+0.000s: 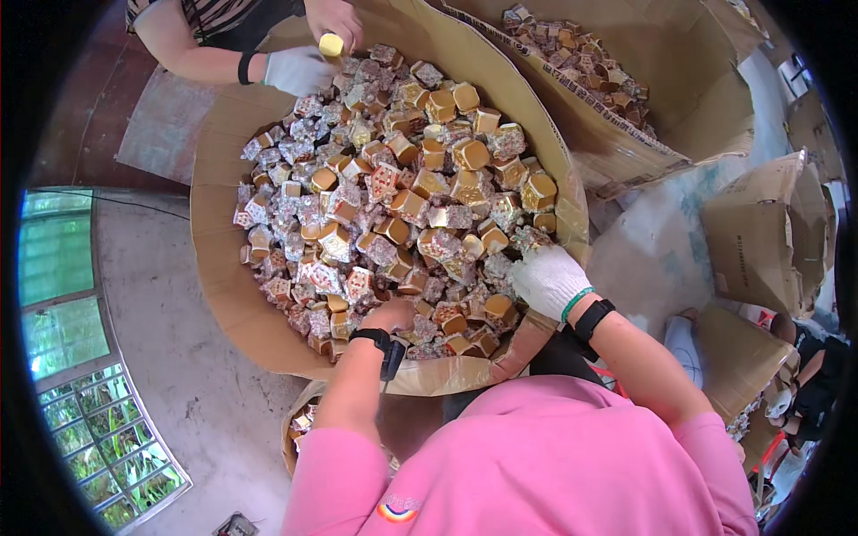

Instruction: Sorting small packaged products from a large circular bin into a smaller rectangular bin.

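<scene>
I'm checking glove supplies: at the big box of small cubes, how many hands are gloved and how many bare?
Gloved hands: 2, the person's right hand and a co-worker's hand
Bare hands: 2, the person's left hand and the co-worker's other hand
Total: 4 hands

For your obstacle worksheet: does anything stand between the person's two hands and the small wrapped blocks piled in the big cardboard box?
Nothing visible does. The bare left hand and gloved right hand both rest directly on the pile of wrapped blocks at the near side of the cardboard box.
</scene>
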Motion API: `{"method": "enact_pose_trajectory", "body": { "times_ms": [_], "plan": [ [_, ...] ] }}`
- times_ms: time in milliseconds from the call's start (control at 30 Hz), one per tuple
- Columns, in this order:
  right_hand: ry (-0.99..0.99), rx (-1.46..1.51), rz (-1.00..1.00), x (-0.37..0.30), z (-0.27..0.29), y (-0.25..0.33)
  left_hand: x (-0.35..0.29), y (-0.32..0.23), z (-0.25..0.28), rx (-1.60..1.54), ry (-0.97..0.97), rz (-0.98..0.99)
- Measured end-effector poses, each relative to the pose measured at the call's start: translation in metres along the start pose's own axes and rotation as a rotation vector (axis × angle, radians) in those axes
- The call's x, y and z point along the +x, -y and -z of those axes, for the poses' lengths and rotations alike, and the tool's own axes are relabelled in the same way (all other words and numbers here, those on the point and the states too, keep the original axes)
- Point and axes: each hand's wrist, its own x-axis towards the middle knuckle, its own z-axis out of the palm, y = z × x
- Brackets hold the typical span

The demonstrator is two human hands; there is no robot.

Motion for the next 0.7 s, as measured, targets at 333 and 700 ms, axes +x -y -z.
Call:
{"method": "enact_pose_trajectory", "body": {
  "times_ms": [333, 700],
  "plan": [
    [0.086, -0.058, 0.001, -0.002, -0.007, -0.004, 0.004, 0.006, -0.016, 0.024, -0.106, -0.055],
    [0.135, -0.061, 0.001, -0.002, -0.007, -0.005, 0.009, 0.012, -0.019, -0.114, -0.139, -0.113]
  ]
}}
